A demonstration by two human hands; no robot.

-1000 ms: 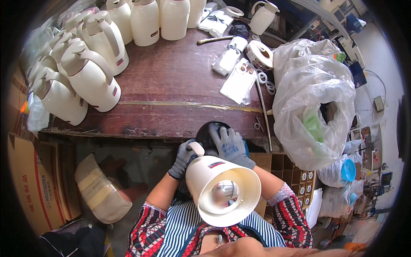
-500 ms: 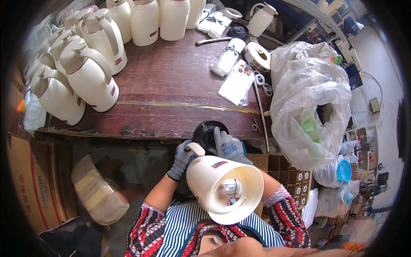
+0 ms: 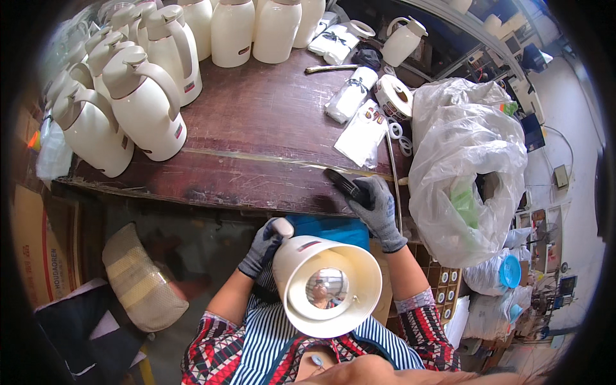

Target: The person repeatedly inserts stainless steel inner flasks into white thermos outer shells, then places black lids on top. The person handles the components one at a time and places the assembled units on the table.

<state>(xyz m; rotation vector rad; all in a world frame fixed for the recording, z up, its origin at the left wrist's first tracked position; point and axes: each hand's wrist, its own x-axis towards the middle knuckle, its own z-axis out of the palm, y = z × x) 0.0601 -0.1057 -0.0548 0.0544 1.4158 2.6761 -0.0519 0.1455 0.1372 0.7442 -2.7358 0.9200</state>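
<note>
Our left hand (image 3: 260,248) grips one white jug (image 3: 296,256) by its handle (image 3: 283,227); our right hand (image 3: 378,210) holds one black disc (image 3: 344,185).

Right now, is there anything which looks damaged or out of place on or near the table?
Yes: the table's front edge looks scuffed and worn. Also, the jug in the left hand is tipped, its wide end open, while the back jugs stand upright.

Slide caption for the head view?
Gray-gloved left hand holds cream cylindrical jug body; gray-gloved right hand grips flat black piece.
</note>
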